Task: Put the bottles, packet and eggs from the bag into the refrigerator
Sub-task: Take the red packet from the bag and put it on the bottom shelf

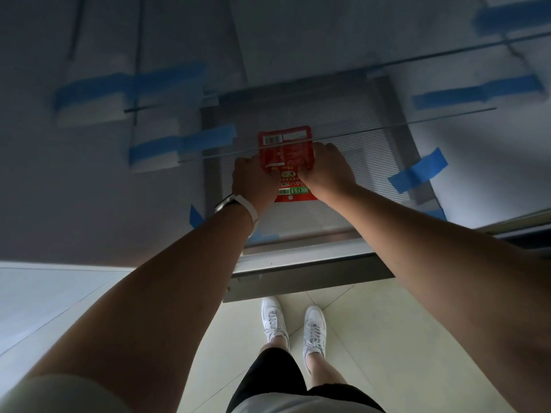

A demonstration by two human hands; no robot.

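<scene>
The red packet [285,156] is inside the refrigerator [298,40], directly over the ribbed grey panel [357,129] at the bottom of the compartment. Whether the packet touches the panel cannot be determined.

1. Left hand [253,178]: grasping the packet, with the fingers closed on its left edge. A wristwatch [235,202] with a white band sits on this wrist, over the near-left part of the panel.
2. Right hand [328,168]: grasping the packet, clamped over its right edge and covering part of the printed face.
3. Packet orientation: printed face toward the camera, barcode end toward the far side of the panel (the lettering is too small to read).

The front edge of a glass shelf [417,122] runs across the panel above it and crosses the upper part of the packet in view.

Strips of blue tape [208,135] lie across the left and right borders of the panel. White foam blocks [92,111], also taped, sit to the left of the panel.

Nearer the camera than the panel, two white sneakers [274,317] stand on a pale tiled floor [387,338].
</scene>
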